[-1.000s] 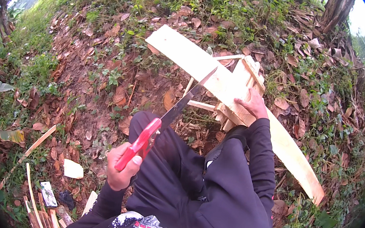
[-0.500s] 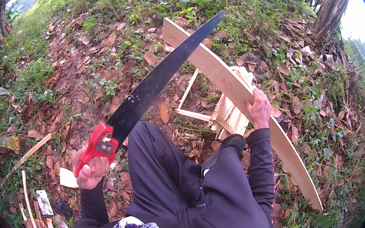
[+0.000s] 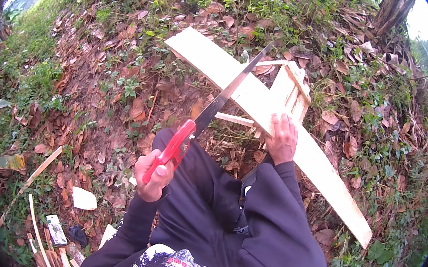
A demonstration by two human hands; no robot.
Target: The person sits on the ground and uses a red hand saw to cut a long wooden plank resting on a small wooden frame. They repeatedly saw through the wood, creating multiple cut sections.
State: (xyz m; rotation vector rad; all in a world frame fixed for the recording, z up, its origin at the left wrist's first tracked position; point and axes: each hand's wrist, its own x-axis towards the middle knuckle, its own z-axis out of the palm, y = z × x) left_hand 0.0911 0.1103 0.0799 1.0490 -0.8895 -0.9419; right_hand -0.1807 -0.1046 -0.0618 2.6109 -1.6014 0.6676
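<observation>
My left hand (image 3: 155, 175) is wrapped round the red handle of a hand saw (image 3: 221, 98). Its dark blade slants up and to the right, and its upper part passes across a long pale wooden plank (image 3: 320, 172); whether the teeth touch the wood I cannot tell. The plank lies flat, broad face up, over a low wooden stool-like stand (image 3: 298, 93) made of slats. My right hand (image 3: 282, 138) lies on the plank with fingers stretched out, pressing it just right of the stand's near side.
Offcuts and thin strips (image 3: 54, 258) lie at lower left, beside a small whitish rectangular object (image 3: 56, 230) and a pale wood piece (image 3: 84, 199). Dry leaves and low plants cover the sloping ground. A tree trunk (image 3: 392, 15) stands at far right. My bent legs (image 3: 277, 230) are close below the plank.
The plank has turned from its edge to lie flat on the stand. My right hand has gone from gripping its edge to resting on top. The saw has come right and lower, over the plank.
</observation>
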